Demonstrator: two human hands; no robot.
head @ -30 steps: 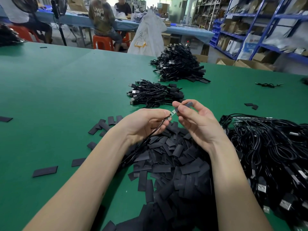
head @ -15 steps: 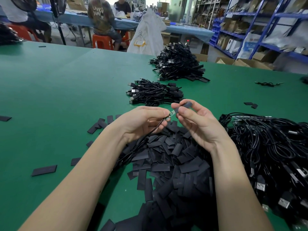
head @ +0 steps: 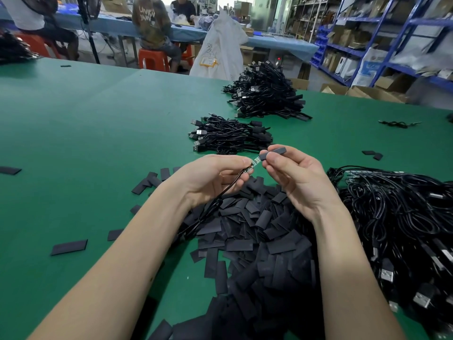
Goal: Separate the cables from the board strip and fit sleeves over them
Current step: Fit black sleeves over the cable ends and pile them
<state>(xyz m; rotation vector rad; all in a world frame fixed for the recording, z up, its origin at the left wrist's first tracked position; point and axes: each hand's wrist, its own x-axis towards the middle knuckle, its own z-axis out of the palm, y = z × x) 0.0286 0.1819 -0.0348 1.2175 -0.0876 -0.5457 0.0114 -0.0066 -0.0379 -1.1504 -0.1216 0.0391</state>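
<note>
My left hand (head: 210, 177) pinches a thin black cable (head: 215, 200) just behind its small green board end (head: 327, 165), which sticks out to the right. My right hand (head: 296, 177) pinches a short dark grey sleeve (head: 273, 153) between thumb and fingers. The sleeve's open mouth faces the board tip and almost touches it. The cable hangs down from my left hand onto a heap of loose black sleeves (head: 257, 231) on the green table (head: 85, 143).
A large tangle of black cables (head: 402, 222) with USB plugs lies to the right. Two piles of cables lie farther back, the nearer pile (head: 230, 136) and the far pile (head: 267, 94). Stray sleeves dot the table on the left. People sit at a blue table behind.
Both hands stay nearly where they were. The sleeve in my right hand has turned so that its mouth now meets the board tip.
</note>
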